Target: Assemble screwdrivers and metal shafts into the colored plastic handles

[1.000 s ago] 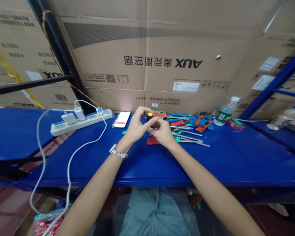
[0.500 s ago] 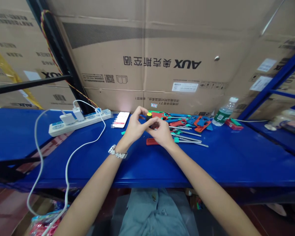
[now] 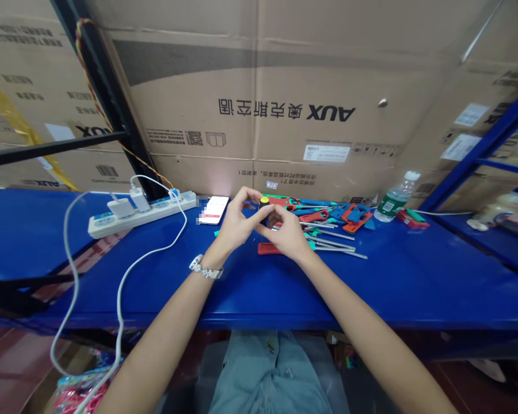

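Note:
My left hand [image 3: 237, 221] is closed in a pinch on a small black cylinder with a yellow top [image 3: 264, 202], held upright above the blue table [image 3: 259, 290]. My right hand [image 3: 286, 232] meets it from the other side, its fingertips closed at the cylinder's lower part. The fingers hide most of the cylinder's body. Just behind and right of my hands lies a pile of red, green and blue tools with thin metal stems [image 3: 336, 248], which look like long-nosed lighters. One red handle [image 3: 267, 248] sticks out beneath my right hand.
Left of my hands lie a lit phone [image 3: 216, 209] and a white power strip [image 3: 142, 217] with chargers; a white cable [image 3: 129, 269] hangs over the front edge. To the right stand a water bottle [image 3: 393, 198] and a small red box [image 3: 412, 219]. Cardboard [image 3: 259, 75] walls the back.
Both hands keep hold of the cylinder at nearly the same place. The right fingers have shifted slightly around its lower part. The whole view has moved a little.

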Available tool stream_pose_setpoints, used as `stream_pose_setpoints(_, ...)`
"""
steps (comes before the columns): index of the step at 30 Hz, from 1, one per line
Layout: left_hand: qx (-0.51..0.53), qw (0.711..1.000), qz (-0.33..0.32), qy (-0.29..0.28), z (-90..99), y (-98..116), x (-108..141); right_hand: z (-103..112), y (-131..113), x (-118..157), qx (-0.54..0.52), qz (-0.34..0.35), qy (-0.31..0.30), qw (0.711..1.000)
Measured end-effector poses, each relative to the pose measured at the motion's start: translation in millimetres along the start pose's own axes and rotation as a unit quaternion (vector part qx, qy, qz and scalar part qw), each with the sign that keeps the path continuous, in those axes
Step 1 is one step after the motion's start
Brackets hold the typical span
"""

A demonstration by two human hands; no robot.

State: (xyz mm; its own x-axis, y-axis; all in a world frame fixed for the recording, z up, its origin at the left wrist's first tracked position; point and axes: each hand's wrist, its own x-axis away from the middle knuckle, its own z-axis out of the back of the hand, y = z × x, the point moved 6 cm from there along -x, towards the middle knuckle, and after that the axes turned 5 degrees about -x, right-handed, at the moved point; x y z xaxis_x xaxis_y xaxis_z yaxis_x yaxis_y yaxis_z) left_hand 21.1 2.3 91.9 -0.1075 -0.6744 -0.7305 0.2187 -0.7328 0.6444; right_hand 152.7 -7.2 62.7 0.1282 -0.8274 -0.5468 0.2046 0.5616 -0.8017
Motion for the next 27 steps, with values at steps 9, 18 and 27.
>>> stream_pose_setpoints(9, 0.004, 0.996, 0.008, -0.092, -2.1, 3, 3, -7, 4, -4, -0.111, -0.034, -0.133, 0.984)
stream_pose_setpoints(18, -0.039, 0.999, -0.010, 0.011, 3.0, 5, 3, -2, 10, 0, 0.007, -0.006, 0.021, 1.000)
stream_pose_setpoints(27, -0.013, 0.998, 0.019, -0.066, 1.7, 0, 4, -7, 1, -1, -0.075, -0.020, -0.127, 0.989)
